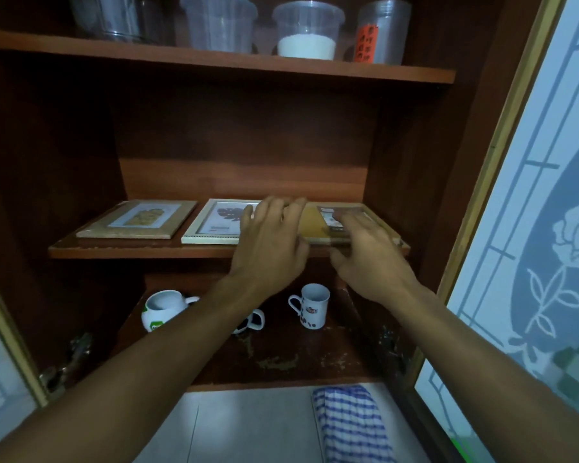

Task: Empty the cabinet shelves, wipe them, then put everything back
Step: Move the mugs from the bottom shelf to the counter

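Presumably emptying: left hand [271, 242] and right hand [368, 255], fingers extended and gripping nothing, reach over the right frame [315, 225], which lies flat on the middle shelf [131, 252]. Next: grip its front edge, lift.

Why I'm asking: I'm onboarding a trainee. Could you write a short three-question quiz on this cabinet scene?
1. True or false: the picture frames on the middle shelf stand upright.
2. The right hand rests on which frame? A) left B) middle C) right
3. Fill in: the blue checked cloth lies ___ the cabinet (inside/outside).

Key:
1. False; they lie flat.
2. C, the right frame.
3. Outside, on the counter in front.
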A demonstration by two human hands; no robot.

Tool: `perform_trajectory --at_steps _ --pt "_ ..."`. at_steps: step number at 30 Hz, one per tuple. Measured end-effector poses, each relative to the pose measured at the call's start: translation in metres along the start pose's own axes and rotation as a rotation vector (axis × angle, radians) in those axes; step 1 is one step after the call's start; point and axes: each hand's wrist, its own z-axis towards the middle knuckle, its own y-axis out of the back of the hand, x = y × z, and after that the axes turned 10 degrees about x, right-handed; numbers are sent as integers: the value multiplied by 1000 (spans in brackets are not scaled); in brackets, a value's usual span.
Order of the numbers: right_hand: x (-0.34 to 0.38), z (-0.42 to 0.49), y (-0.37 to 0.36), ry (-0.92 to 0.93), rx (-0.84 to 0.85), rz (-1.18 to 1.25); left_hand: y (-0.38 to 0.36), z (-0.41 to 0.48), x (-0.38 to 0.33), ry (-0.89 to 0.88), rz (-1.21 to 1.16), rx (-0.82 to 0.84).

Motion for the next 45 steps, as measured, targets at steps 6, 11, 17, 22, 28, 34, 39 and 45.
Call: perform_trajectory --at_steps 6,11,17,22,28,34,39,45 --pt "5 -40 -31 113 -33 39 -17 -49 1 28 55 -20" --pt "4 -59 -61 128 -68 29 -26 -80 8 56 28 -51" --pt "10 -74 -94 93 8 8 -43 -109 24 95 -16 14" --pt "14 -73 -115 11 110 28 -60 -119 39 130 -20 104" --pt "3 -55 -135 -39 184 18 -80 -118 54 174 -13 160" --pt "-12 -38 -147 -99 230 35 -97 -110 66 176 -13 225" --pt "-23 -23 -151 -147 296 32 -109 -97 80 180 19 276" --pt "-37 1 -156 -169 349 -7 -125 -81 101 172 54 304"
